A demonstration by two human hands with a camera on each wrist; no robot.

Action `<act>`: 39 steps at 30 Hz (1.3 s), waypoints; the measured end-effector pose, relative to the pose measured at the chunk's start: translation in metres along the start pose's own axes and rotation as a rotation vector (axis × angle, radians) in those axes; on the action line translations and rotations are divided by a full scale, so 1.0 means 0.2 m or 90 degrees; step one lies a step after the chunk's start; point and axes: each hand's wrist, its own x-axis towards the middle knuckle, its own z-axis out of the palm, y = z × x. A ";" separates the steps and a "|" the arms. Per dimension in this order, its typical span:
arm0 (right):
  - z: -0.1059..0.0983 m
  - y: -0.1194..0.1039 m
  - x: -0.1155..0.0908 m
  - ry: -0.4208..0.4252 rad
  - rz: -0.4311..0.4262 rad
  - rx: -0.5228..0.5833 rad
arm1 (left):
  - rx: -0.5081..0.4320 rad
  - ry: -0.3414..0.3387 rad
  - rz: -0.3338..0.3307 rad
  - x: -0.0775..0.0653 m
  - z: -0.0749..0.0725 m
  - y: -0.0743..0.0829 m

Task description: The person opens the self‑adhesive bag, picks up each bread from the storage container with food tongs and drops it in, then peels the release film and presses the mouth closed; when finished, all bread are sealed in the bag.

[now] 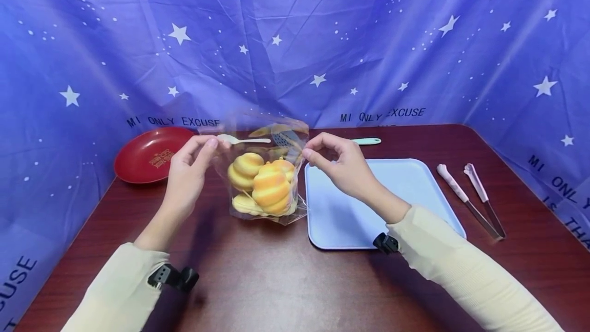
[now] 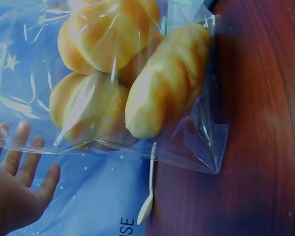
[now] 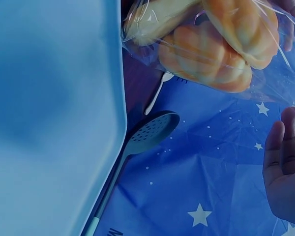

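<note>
A clear plastic bag [image 1: 295, 188] with several golden, ridged bread rolls [image 1: 272, 188] stands upright in the middle of the head view. My left hand [image 1: 189, 163] pinches its upper left edge between thumb and forefinger. On the opposite side, the thumb and forefinger of my right hand [image 1: 338, 160] pinch the upper right edge. In the left wrist view, the other fingers [image 2: 27, 169] spread out beside the bag, below the rolls. The right wrist view shows fingers [image 3: 287, 142] extended near the film.
Behind the bag lie a small pale spoon [image 1: 244, 140] and a slotted spoon [image 3: 152, 132] with a mint handle. A red plate [image 1: 138, 160] is at the back left. To the right are a light-blue tray [image 1: 392, 193] and pink-handled metal tongs [image 1: 479, 188]. A starry blue cloth hangs behind.
</note>
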 end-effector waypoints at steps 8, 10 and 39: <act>-0.02 0.00 0.01 -0.013 0.005 -0.016 | -0.046 0.030 0.012 0.02 0.00 0.02; -0.02 0.00 0.01 -0.019 0.007 -0.014 | -0.059 0.028 -0.005 0.02 0.00 0.03; 0.21 -0.39 0.17 0.139 -0.499 -0.337 | -0.177 0.095 -0.021 0.00 0.04 0.02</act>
